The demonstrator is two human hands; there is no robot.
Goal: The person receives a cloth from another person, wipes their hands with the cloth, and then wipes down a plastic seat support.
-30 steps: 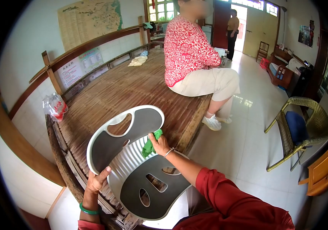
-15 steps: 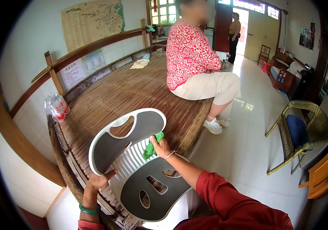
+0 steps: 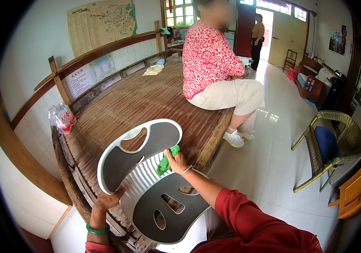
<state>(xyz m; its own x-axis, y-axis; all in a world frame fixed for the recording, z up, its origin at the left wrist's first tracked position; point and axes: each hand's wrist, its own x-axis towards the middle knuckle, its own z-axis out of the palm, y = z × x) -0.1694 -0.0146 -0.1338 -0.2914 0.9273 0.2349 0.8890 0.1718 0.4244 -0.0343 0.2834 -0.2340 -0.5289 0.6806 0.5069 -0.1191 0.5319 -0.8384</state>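
Observation:
A moulded plastic seat [image 3: 157, 217] with grey pads, a white rim and a ribbed white middle lies tilted on the near end of the bamboo bed. Its pads have several cut-out holes. My left hand [image 3: 108, 200] grips its left edge, thumb on top and the other fingers partly hidden. In my right hand [image 3: 178, 162] a crumpled green cloth [image 3: 163, 165] is pressed against the right end of the ribs. A green bangle [image 3: 97, 229] circles my left wrist.
On the bamboo bed [image 3: 117, 101], a person [image 3: 212, 63] sits at the right edge. A plastic-wrapped pack [image 3: 63, 119] stands at the left, and a pale cloth [image 3: 153, 70] lies farther back. Right of the bed is a wicker chair [image 3: 315, 145]. Another person [image 3: 257, 40] stands near the doorway.
Both hands keep nearly the same places. The left thumb has shifted slightly along the seat's edge, and the right hand with the green cloth has moved only a touch.

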